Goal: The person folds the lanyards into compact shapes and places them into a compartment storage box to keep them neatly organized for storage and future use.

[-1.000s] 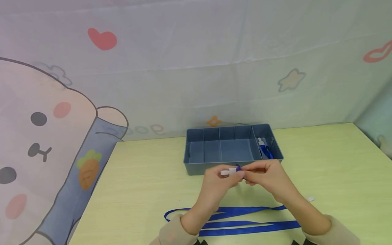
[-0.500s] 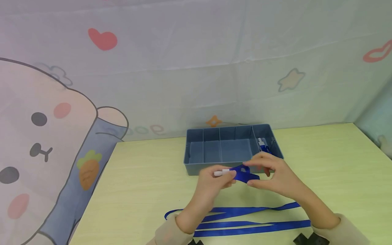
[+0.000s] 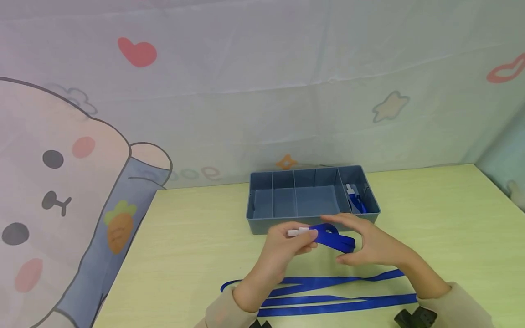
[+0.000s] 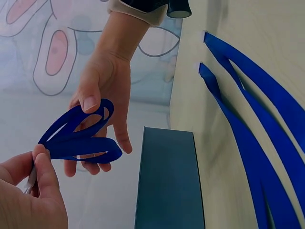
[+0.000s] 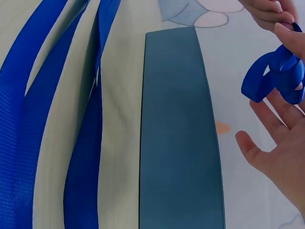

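My left hand (image 3: 283,250) pinches a blue lanyard (image 3: 334,240) near its white clip end (image 3: 298,231), between thumb and fingers. The strap is folded into several loops that stick out to the right. In the left wrist view the loops of this lanyard (image 4: 78,138) fan out from the fingertips. My right hand (image 3: 369,241) is spread around the loop ends, thumb below and fingers above, not gripping them. The right wrist view shows the open right palm (image 5: 290,148) beside the loops; whether it touches them is hard to tell.
Behind the hands stands a grey-blue divided box (image 3: 262,225). Its right compartment holds a folded blue lanyard with a white clip (image 3: 356,200). More blue lanyards (image 3: 328,300) lie stretched across the table in front, partly behind the forearms. A printed cloth (image 3: 229,114) hangs at the back.
My right hand has let go of the lanyard and drawn back to the right, its fingers spreading. The bunched strap has opened into visible loops. The left hand keeps its pinch and moved slightly left.
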Tool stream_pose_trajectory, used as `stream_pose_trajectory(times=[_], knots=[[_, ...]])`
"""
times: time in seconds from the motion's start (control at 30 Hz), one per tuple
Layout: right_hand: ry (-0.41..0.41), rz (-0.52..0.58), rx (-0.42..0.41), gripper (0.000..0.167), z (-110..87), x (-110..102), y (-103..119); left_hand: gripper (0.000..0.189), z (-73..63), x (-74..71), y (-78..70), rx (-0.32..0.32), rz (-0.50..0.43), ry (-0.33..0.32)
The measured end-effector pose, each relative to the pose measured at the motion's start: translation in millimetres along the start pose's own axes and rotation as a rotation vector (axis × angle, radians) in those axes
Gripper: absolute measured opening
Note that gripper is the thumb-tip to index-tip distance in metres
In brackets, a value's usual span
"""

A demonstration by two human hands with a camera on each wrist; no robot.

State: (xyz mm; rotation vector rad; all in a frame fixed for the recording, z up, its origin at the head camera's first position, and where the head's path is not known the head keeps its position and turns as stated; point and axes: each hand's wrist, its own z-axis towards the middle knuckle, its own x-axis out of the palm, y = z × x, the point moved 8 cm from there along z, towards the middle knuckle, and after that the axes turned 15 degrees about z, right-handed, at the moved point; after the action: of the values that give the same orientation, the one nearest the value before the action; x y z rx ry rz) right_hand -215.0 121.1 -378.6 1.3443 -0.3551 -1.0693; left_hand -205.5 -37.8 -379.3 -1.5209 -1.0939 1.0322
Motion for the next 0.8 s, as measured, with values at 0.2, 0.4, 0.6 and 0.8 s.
stream_pose_trajectory(times=[0.2, 0.4, 0.6, 0.8], knots=[[0.001, 0.011, -0.029, 0.06, -0.9, -4.4, 2.9, 0.023, -0.1, -1.2, 0.9, 0.002, -0.001, 0.006], [-0.005, 0.038, -0.071, 0.05, -1.0, -6.2, 5.9, 0.023, 0.4, -1.6, 3.6, -0.007, -0.001, 0.014], [0.018, 0.091, -0.058, 0.032, -0.3, -5.2, 4.4, 0.023, 0.0, -1.1, 5.2, -0.012, 0.004, 0.019], [0.031, 0.196, -0.026, 0.026, -3.1, -6.1, 1.5, 0.023, -0.6, -0.8, 7.3, -0.014, 0.012, 0.021]])
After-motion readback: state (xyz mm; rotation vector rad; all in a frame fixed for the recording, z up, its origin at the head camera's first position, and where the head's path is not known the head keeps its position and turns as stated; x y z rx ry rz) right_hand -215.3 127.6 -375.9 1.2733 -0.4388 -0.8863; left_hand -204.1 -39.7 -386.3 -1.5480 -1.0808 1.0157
